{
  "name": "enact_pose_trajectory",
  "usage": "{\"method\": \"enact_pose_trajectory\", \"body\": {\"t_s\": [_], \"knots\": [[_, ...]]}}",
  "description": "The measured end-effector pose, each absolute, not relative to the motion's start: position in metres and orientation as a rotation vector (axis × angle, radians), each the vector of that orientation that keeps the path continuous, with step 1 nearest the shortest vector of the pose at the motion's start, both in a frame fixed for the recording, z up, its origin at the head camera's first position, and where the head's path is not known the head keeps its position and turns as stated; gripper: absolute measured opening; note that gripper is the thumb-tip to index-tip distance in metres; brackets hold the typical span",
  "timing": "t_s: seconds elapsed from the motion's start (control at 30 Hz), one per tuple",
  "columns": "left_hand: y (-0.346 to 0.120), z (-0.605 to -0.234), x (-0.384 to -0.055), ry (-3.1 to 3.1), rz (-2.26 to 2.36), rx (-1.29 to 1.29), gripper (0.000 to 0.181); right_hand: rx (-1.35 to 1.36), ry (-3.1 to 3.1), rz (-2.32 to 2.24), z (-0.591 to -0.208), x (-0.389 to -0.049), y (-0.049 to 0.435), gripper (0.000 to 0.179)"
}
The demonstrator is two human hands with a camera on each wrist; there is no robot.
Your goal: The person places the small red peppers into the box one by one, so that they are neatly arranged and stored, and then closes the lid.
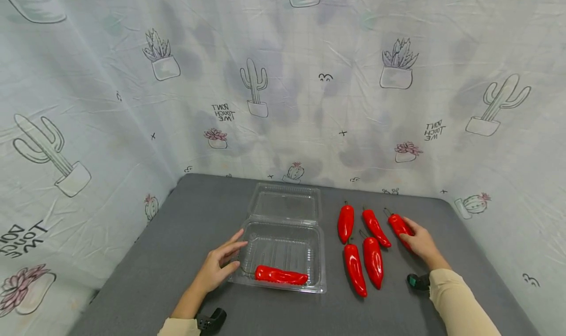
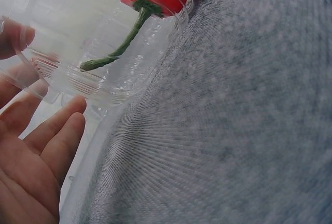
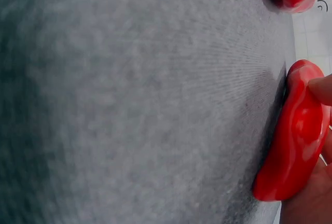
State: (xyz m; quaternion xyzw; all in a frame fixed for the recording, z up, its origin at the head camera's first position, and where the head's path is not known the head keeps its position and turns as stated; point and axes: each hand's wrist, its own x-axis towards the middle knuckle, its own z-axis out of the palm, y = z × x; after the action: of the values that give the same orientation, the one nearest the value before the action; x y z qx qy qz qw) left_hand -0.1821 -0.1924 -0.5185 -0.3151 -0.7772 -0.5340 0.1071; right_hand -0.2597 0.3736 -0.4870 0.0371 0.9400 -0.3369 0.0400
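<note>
My right hand (image 1: 420,240) grips a long red pepper (image 1: 399,226) at the right of the table, thumb on one side and fingers on the other. In the right wrist view this pepper (image 3: 298,136) lies along the grey cloth, its lower end beside the palm. My left hand (image 1: 214,267) is at the left rim of a clear plastic clamshell box (image 1: 321,257), fingers spread and fairly straight, fingertips right at the rim. One red pepper (image 1: 280,275) lies crosswise along the box's near side, its green stem (image 2: 127,40) pointing toward the left hand.
Several more red peppers (image 1: 373,262) lie on the grey table (image 1: 177,257) between the box and my right hand. The box lid (image 1: 287,203) is folded back, away from me. A cactus-print curtain (image 1: 309,105) surrounds the table's back and sides.
</note>
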Motion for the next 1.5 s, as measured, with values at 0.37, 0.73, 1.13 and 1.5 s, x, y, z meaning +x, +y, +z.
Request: {"method": "enact_pose_trajectory", "body": {"t_s": [0.37, 0.73, 1.13, 1.5], "knots": [[-0.192, -0.516, -0.181, -2.298, -1.568, -0.917, 0.044, 0.175, 2.915, -0.962, -0.488, -0.26, 0.368, 0.064], [-0.193, -0.517, -0.183, -2.219, -1.55, -1.003, 0.045, 0.256, 2.914, -1.1, -0.488, -0.253, 0.365, 0.064], [-0.193, -0.519, -0.183, -2.256, -1.564, -0.975, 0.046, 0.428, 2.749, -1.529, -0.487, -0.245, 0.356, 0.064], [-0.194, -0.52, -0.183, -2.271, -1.563, -0.965, 0.044, 0.349, 2.716, -1.735, -0.476, -0.238, 0.337, 0.069]]}}
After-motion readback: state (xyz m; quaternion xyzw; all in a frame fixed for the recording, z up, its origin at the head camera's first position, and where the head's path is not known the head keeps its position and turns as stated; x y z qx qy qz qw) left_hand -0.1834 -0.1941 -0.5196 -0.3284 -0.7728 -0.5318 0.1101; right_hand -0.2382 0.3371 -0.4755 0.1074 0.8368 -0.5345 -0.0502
